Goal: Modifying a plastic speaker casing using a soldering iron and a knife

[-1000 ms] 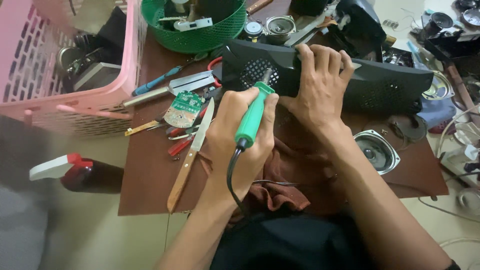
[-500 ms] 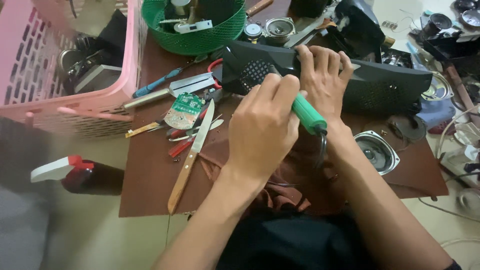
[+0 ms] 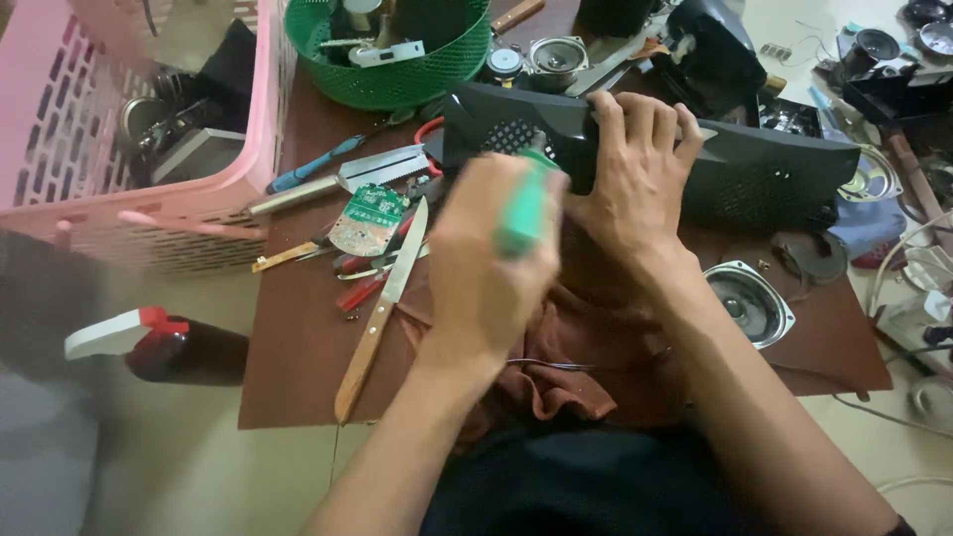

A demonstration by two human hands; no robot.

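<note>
At the centre of the frame, the left hand [image 3: 491, 268] is closing its fingers around the green-handled soldering tool [image 3: 524, 203], which is appearing blurred and is pointing up toward the long black plastic speaker housing [image 3: 764, 164]. The housing is lying across the upper middle and upper right of the frame on the brown worktop [image 3: 298, 347]. The right hand [image 3: 635, 179] is resting on top of the housing just right of centre, with its fingers spread and curling over the far edge, pressing the housing down. A perforated grille area of the housing is showing just above the tool. A rust-brown cloth [image 3: 566, 367] is lying below both hands at the lower centre. To the left of the left hand, a wooden-handled knife [image 3: 382, 308] is lying diagonally on the worktop, beside a small green circuit board [image 3: 367, 218] and red-handled pliers [image 3: 362, 283]. A round green plastic basket [image 3: 392, 50] is sitting at the upper centre, and a pink slatted plastic crate [image 3: 129, 139] is filling the upper left. A round silver loose speaker cone [image 3: 749, 303] is lying at the right, near the right forearm. A dark spray bottle with a white trigger [image 3: 164, 342] is standing at the lower left, off the worktop.
</note>
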